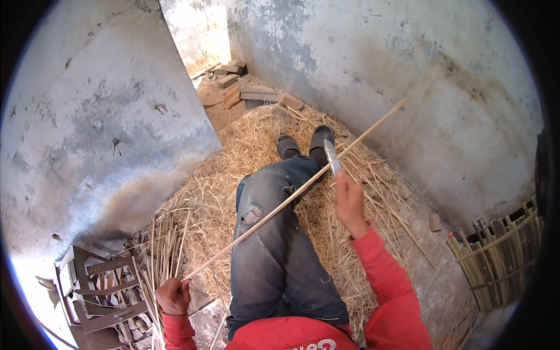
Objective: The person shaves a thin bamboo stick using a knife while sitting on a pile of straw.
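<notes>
Ideally, the long, pale, bamboo-like strip (268, 216) gripped by the left hand (174, 296) is steadied against the right hand's (350, 201) clasped silvery metal knife (331, 154).

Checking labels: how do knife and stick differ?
The stick is long and tan; the knife is shorter and silvery. The stick slants up rightward; the knife tilts up leftward. The left hand grips the stick, the right hand the knife. Both are held.
</notes>
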Available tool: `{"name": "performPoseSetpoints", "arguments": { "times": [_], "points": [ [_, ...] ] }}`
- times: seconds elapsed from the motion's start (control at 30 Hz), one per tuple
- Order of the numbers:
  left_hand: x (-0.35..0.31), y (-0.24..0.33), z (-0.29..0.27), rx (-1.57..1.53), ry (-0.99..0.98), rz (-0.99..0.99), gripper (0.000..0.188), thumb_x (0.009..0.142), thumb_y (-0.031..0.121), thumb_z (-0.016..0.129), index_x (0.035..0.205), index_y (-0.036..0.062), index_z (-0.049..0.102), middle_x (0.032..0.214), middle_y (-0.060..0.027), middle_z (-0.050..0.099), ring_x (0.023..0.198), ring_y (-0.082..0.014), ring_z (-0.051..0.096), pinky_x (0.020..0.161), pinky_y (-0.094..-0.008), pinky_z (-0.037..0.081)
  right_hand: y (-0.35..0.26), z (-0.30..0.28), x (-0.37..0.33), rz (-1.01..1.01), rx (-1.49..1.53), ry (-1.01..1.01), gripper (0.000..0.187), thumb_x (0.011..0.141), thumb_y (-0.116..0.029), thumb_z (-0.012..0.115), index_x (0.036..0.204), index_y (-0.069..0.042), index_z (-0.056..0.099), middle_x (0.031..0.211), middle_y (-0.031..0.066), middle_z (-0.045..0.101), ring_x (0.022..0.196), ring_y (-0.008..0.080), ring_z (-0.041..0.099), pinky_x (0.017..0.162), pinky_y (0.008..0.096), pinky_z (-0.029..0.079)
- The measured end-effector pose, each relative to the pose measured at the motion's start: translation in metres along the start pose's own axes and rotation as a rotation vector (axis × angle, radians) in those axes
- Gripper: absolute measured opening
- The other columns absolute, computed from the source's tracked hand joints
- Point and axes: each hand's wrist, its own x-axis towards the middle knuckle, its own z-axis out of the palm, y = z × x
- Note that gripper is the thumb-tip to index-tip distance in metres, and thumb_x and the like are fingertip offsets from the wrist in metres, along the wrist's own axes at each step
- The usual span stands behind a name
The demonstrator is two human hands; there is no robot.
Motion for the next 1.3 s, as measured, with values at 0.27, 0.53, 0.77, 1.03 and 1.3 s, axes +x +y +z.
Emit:
{"name": "performPoseSetpoints", "arguments": {
  "times": [0.27, 0.53, 0.77, 1.03, 1.3],
  "points": [
    [0.004, 0.004, 0.007, -0.008, 0.02, 0.054, 0.03, 0.093, 0.029, 0.079, 0.078, 0.0074, 0.065, 0.062, -0.0087, 0.058, 0.048, -0.0285, 0.055, 0.046, -0.0406, 0.04, -0.017, -0.019, 0.018, -0.086, -0.156, -0.056, 0.051, 0.111, -0.037, 0.052, 0.087, 0.004, 0.069, 0.059, 0.0074, 0.046, 0.059, 0.013, 0.043, 0.054, 0.0391, 0.035],
    [0.005, 0.002, 0.01, -0.04, 0.012, 0.025, 0.028, 0.09, 0.027, 0.081, 0.079, 0.0069, 0.066, 0.063, -0.0097, 0.061, 0.05, -0.029, 0.059, 0.046, -0.0383, 0.043, -0.011, -0.011, 0.009, 0.061, -0.044, -0.124, 0.049, 0.111, -0.037, 0.052, 0.09, 0.004, 0.07, 0.061, 0.009, 0.047, 0.058, 0.0147, 0.044, 0.055, 0.0394, 0.038],
    [-0.004, 0.002, 0.004, -0.033, 0.005, -0.009, 0.026, 0.088, 0.02, 0.083, 0.077, 0.0047, 0.066, 0.063, -0.0111, 0.06, 0.049, -0.0281, 0.058, 0.045, -0.0379, 0.041, -0.034, -0.022, 0.006, 0.382, 0.402, -0.4, 0.054, 0.11, -0.047, 0.052, 0.07, -0.011, 0.049, 0.055, -0.0034, 0.04, 0.045, 0.0076, 0.037, 0.043, 0.0287, 0.029],
    [0.001, 0.002, 0.0, -0.051, 0.024, -0.018, 0.026, 0.091, 0.023, 0.08, 0.078, 0.0044, 0.067, 0.063, -0.0118, 0.06, 0.049, -0.0287, 0.058, 0.047, -0.0389, 0.041, 0.009, -0.041, 0.054, 0.173, 0.204, -0.033, 0.059, 0.11, -0.048, 0.051, 0.068, -0.006, 0.053, 0.053, -0.0025, 0.041, 0.046, 0.0087, 0.035, 0.045, 0.0311, 0.028],
    [0.004, 0.012, 0.011, -0.07, 0.054, -0.015, 0.023, 0.088, 0.021, 0.083, 0.08, 0.0049, 0.069, 0.064, -0.0108, 0.062, 0.048, -0.0285, 0.058, 0.045, -0.0374, 0.041, -0.029, 0.004, -0.008, -0.069, 0.032, -0.169, 0.056, 0.112, -0.04, 0.05, 0.072, -0.002, 0.056, 0.057, 0.0016, 0.043, 0.053, 0.0095, 0.036, 0.049, 0.0318, 0.032]
  ]
}}
